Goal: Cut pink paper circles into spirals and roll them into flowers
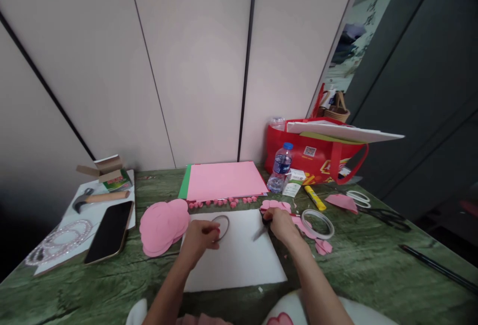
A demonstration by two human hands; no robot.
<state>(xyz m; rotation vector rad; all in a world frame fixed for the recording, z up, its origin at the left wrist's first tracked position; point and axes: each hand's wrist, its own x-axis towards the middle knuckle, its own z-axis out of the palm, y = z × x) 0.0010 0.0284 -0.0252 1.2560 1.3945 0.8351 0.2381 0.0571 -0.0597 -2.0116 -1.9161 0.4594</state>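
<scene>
The left hand [201, 238] pinches a thin loop [228, 225] over the white sheet [237, 260]; the right hand [281, 223] clamps a blade [260, 233], best kept clear of the left fingers.

the light is soft and dim, corners dark, pale panels [197, 66] stretched.

The left hand [201, 238] hides part of the thin ring [228, 224]; the pink speck [218, 230] there is too small to identify; the right hand [280, 223] covers most of the bladed tool's [259, 234] handle; the black rod [436, 266] runs off the right edge; lettering on the bottle [280, 168] is illegible; the red bag [313, 164] hides most of its contents; the green sheet [184, 183] lies mostly under pink paper [227, 180].
</scene>
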